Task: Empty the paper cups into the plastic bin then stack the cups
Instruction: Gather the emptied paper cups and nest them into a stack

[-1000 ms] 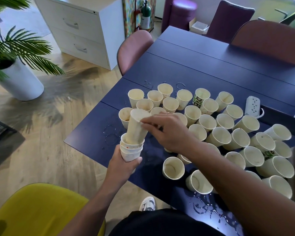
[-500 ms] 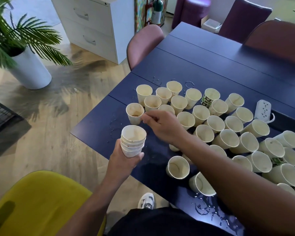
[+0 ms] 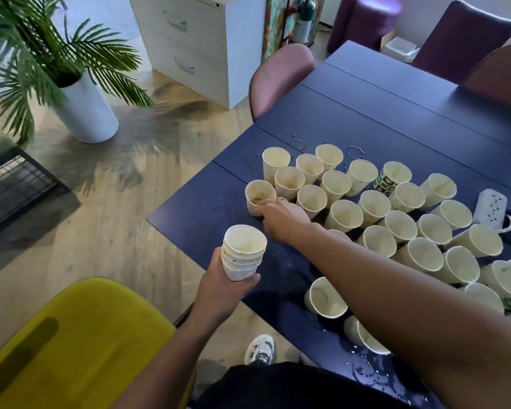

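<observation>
Broadly, we see a dark blue table [image 3: 366, 119] filling the right side of the head view, standing on a wood-grain floor [image 3: 106, 208]. Behind it stand a white filing cabinet [image 3: 195, 39] and a pink chair [image 3: 278, 75], with a purple chair [image 3: 460, 33] at the far side; a yellow chair [image 3: 71, 343] sits close to us at the lower left. A palm in a white planter [image 3: 83, 110] stands on the floor at the left. On the table a crowd of paper cups [image 3: 396, 219] stands packed rim to rim, mostly upright, and one near the far edge carries a green print [image 3: 388, 180]. A white power strip [image 3: 491, 209] lies just beside the cups at the right. Our left hand [image 3: 219, 290] curls its fingers and thumb around a nested stack of cups [image 3: 242, 255], holding it upright just off the near-left table edge. Our right hand [image 3: 281, 218] reaches across the table, fingers curled around the side of a single cup [image 3: 258, 194] at the left end of the group; that cup stands on the table with some brownish residue inside. Water droplets [image 3: 363, 370] speckle the tabletop near us, and ring marks [image 3: 354, 152] show beyond the farthest cups. A white sneaker [image 3: 260, 349] shows below the table edge.
</observation>
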A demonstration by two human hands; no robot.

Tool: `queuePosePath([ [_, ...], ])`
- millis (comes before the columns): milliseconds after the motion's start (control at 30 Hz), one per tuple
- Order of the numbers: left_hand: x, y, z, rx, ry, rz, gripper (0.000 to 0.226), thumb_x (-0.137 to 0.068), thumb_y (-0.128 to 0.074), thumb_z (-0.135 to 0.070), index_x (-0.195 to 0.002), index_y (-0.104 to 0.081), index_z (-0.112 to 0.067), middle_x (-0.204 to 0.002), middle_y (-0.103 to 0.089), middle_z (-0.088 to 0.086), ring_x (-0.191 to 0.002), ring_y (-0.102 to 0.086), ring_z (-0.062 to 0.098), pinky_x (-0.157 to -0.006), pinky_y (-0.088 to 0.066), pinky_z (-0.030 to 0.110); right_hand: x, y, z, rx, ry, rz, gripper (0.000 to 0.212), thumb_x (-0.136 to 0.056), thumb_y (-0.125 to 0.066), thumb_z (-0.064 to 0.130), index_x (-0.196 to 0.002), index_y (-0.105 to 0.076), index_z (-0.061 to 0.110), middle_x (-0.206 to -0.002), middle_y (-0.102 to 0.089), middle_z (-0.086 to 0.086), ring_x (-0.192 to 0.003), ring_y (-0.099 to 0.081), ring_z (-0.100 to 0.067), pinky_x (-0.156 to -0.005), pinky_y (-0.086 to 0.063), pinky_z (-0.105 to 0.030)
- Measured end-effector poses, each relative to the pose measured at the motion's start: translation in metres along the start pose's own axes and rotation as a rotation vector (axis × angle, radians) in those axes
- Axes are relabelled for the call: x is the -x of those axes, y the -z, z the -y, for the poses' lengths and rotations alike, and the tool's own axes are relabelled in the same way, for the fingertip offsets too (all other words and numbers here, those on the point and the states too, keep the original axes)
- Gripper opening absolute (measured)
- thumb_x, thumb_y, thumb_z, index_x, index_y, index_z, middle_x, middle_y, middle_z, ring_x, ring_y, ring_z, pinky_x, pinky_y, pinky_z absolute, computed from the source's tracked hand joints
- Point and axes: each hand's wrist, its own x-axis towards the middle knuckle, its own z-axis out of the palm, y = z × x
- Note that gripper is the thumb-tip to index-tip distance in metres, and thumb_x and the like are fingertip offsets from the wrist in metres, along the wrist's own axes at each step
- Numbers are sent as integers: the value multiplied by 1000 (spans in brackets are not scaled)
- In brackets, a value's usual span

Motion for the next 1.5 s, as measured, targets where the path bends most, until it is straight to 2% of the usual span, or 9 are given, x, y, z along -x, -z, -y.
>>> queuePosePath([
  [167, -3, 4, 4, -4, 12, 17, 59, -71, -84, -37, -119, -50, -32, -107, -64, -16, -97, -63, 8, -79, -54, 26, 15, 6, 2, -164, -22, -209, 28, -94, -58, 12, -113, -69, 29, -112, -70, -1, -96, -65, -28, -77, -55, -39],
  [267, -5, 4, 5, -6, 32, 18, 58, -64, -80, -43, -114, -52, -32, -100, -66, -15, -90, -63, 2, -77, -54, 29, 34, 22, 7, -377, -30, -346, 12, -100, -53, 19, -110, -57, 24, -103, -71, -1, -88, -64, -25, -73, -54, -41],
  [433, -10, 2, 3, -23, 28, 47, 52, -70, -84, -33, -112, -53, -28, -96, -66, -12, -85, -64, 4, -75, -56, 33, 67, 61, 8, -549, -22, -621, 21, -96, -65, 23, -117, -68, 21, -101, -74, 5, -79, -63, -10, -78, -53, -33],
  [600, -15, 0, -5, -26, 41, 62, 49, -74, -83, -29, -111, -52, -28, -93, -66, -9, -82, -66, 13, -79, -57, 41, 95, 84, 9, -608, 36, -760, 17, -92, -71, 20, -108, -74, 19, -90, -74, 8, -73, -59, 0, -71, -43, -10],
  [800, -20, -6, -14, -27, 14, 69, 54, -68, -81, -38, -113, -52, -29, -89, -68, -10, -77, -67, 10, -78, -59, 43, 119, 66, 10, -654, 125, -593, 18, -91, -72, 21, -108, -75, 18, -93, -73, 8, -80, -64, -6, -74, -51, -19],
  [1000, -19, -12, -19, -21, -45, 78, 63, -63, -77, -52, -117, -50, -34, -101, -68, -14, -89, -66, 7, -82, -59, 43, 121, 49, 16, -583, 125, -345, 18, -93, -70, 26, -109, -77, 24, -90, -72, 3, -75, -56, -8, -66, -36, -5],
  [1133, -20, -12, -18, -20, -53, 63, 64, -64, -78, -51, -118, -50, -34, -101, -67, -16, -90, -66, 6, -82, -59, 40, 117, 54, 15, -598, 152, -218, 20, -90, -72, 36, -109, -78, 30, -88, -72, 3, -75, -56, -10, -66, -40, -12],
  [1267, -19, -9, -14, -38, -27, 47, 56, -70, -83, -39, -114, -50, -32, -96, -65, -21, -86, -64, 2, -78, -57, 34, 96, 67, 2, -759, 39, -366, 18, -92, -69, 33, -104, -79, 23, -79, -71, 19, -70, -59, -1, -69, -43, -17],
  [1500, -15, -9, -11, -52, -38, 56, 58, -75, -85, -37, -120, -49, -32, -106, -63, -19, -95, -63, 2, -78, -54, 23, 38, 65, -30, -262, -185, -293, 19, -96, -60, 26, -111, -71, 19, -92, -70, -2, -75, -60, -22, -66, -51, -33],
])
